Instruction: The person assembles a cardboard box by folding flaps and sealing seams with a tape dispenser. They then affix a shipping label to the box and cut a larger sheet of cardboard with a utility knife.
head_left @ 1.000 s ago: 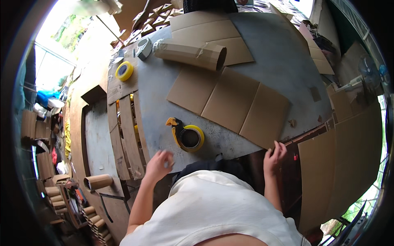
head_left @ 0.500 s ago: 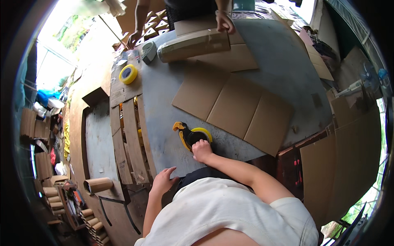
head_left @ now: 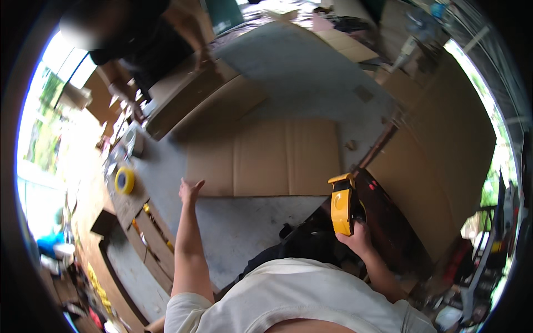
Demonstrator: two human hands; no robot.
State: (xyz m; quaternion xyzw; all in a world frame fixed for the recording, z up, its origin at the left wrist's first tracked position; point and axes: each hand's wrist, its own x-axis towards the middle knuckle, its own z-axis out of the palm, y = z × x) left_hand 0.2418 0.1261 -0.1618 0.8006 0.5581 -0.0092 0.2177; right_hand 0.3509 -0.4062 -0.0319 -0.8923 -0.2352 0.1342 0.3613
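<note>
Bench (head_left: 300, 72): grey-blue, scuffed, reaching from lower middle to upper middle of the frame.
Creased cardboard sheet (head_left: 261, 158): centre of the frame, flat on the bench, two folds marking three panels. Likely fault: sliding or turning, if pushed at one corner only; buckling at the folds, if pressed unevenly.
Left grip (head_left: 191, 190): released, thumb and fingers spread, at the sheet's lower left corner; cannot tell whether it touches. Likely fault: weak hold on the sheet, the far end being unsupported by any hand.
Right grip (head_left: 358, 240): clenched on the yellow-and-black tape dispenser (head_left: 341, 205), right of centre, apart from the sheet. Likely fault: a drop beside the bench edge, if the hold loosens; a dented panel, if it swings against the board.
Long cardboard package (head_left: 189, 100): upper left, under a co-worker's hands (head_left: 204, 60). Likely fault: nudging the sheet askew, if shifted down the bench.
Yellow tape roll (head_left: 130, 181): left of the frame. Likely fault: rolling away, if knocked.
</note>
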